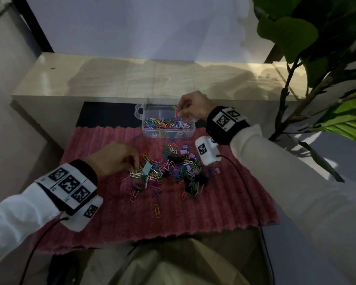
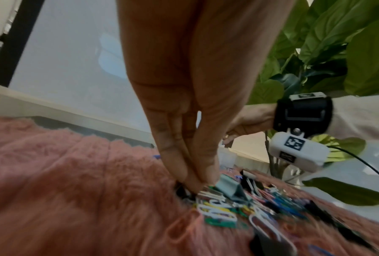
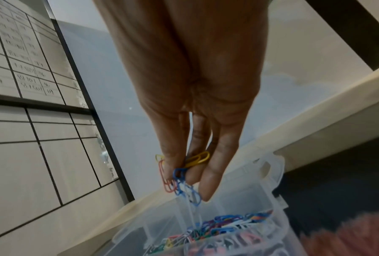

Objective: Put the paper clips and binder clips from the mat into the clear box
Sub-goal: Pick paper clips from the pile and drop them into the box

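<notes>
1. Paper clips point(image 1: 174, 169) and binder clips point(image 1: 185, 149) lie piled mid pink mat point(image 1: 214, 210); more clips fill the clear box point(image 1: 190, 132) at its far edge.
2. Your right hand point(image 1: 194, 105) pinches a few clips point(image 3: 184, 180) over the box.
3. Your left hand point(image 1: 113, 159) has its fingertips point(image 2: 195, 181) pinched together in the pile's left edge; what they grip, cannot tell.

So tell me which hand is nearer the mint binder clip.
Left. The left hand pinches into the pile right beside the mint binder clip; the right hand holds paper clips over the clear box.
</notes>
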